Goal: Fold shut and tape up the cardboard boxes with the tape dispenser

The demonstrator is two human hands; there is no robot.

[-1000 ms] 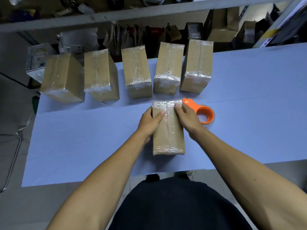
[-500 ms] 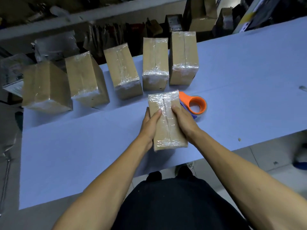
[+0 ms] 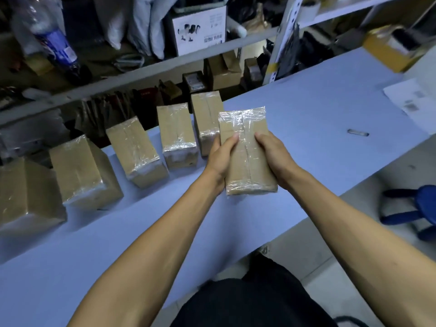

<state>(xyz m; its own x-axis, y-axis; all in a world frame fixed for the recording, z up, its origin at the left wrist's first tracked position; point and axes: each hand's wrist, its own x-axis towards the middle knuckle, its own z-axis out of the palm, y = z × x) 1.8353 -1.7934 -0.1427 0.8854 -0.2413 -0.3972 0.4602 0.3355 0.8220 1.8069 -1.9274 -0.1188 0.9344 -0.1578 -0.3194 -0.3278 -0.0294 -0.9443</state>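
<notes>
Squarely between left hand [image 3: 221,159] and right hand [image 3: 273,156], each grip clamped: taped box [image 3: 247,166], glossy, seemingly sealed.

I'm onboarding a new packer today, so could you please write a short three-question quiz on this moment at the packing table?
1. True or false: the held box is gripped by the left hand only.
2. Multiple choice: how many taped boxes stand in the row along the table's far edge? A) three B) five C) seven
3. Fill in: the held box's top seam is covered with clear ____.

Key:
1. False; the right hand grips its other side too.
2. B
3. tape
</notes>
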